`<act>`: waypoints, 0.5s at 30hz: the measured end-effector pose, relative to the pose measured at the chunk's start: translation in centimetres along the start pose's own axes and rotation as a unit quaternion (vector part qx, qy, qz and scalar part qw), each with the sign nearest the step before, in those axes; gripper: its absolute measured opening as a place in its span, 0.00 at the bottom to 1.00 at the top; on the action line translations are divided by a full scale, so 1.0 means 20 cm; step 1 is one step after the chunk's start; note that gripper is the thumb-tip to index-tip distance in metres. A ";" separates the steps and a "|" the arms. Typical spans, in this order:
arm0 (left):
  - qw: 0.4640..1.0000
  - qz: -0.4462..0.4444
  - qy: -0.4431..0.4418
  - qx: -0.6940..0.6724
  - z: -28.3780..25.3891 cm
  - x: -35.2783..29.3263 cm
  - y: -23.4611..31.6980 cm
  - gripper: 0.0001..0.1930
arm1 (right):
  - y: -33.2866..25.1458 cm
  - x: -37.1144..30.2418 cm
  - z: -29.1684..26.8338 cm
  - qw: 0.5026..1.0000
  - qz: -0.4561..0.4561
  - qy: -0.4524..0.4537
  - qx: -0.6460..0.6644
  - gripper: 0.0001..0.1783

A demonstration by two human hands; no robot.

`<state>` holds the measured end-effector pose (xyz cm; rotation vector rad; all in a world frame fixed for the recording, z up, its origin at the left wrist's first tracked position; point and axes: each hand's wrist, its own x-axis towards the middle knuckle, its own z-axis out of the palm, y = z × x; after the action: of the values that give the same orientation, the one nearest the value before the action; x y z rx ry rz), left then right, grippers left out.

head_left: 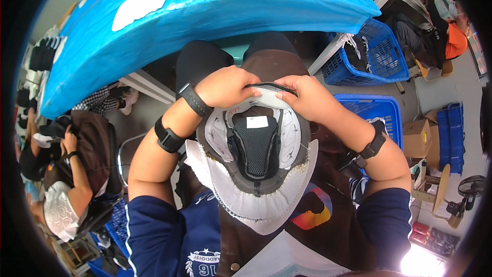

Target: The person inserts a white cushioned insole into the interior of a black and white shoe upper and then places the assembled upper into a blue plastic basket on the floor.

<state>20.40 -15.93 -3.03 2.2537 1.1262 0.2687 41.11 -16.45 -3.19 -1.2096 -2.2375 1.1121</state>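
Observation:
In my lap, an unfinished shoe upper (292,133) is turned with its opening facing up. Both my hands pinch its padded collar at the far edge, thumbs on the white lining and fingers over the dark outer side. My left hand (225,90) is closed on the left part of that edge. Just beside it, my right hand (306,98) is closed on the right part. Inside the upper lies a black mesh tongue (256,154) with a small white label (257,122). A broad white flap (261,210) with stitched edges hangs toward my body.
A table under a blue cover (246,7) stands ahead, its white legs beneath. Blue baskets (371,69) with shoe parts sit at the right, near cardboard boxes (417,138), a stool and a fan (469,187). Co-workers sit at the left (84,174) and far right (453,41).

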 end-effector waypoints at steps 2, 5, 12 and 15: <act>1.000 0.003 0.001 -0.006 0.01 0.00 -0.01 0.11 | -0.05 -0.02 0.00 1.000 -0.006 0.015 -0.016 0.12; 0.998 0.051 0.016 -0.016 0.02 0.00 -0.03 0.10 | -0.08 -0.05 -0.01 0.999 -0.011 0.026 -0.046 0.11; 0.995 0.048 -0.006 -0.092 0.04 0.01 -0.02 0.09 | -0.05 -0.07 -0.01 0.991 -0.068 0.050 -0.106 0.10; 0.996 0.073 0.043 -0.013 0.06 0.02 0.00 0.08 | -0.04 -0.05 -0.06 0.984 -0.008 -0.007 -0.180 0.11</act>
<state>21.19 -16.17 -4.05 2.3243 0.9970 0.4397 41.95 -17.09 -1.77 -1.3159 -2.5282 0.7281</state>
